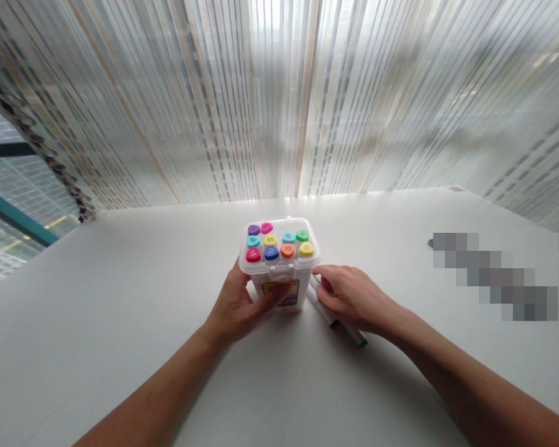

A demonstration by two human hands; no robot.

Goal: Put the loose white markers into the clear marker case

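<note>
A clear plastic marker box (279,261) stands upright on the white table (121,298), its lid closed over several markers with coloured caps. My left hand (240,305) is wrapped round the box's lower left side, thumb across the front label. My right hand (349,298) lies just right of the box with its fingers curled over loose white markers (328,318) lying on the table; one has a green end (362,341).
Striped translucent curtains hang behind the table's far edge. A window with building fronts shows at the left. A blurred patch (498,273) covers something on the table at the right, with a small dark object (431,243) at its left end.
</note>
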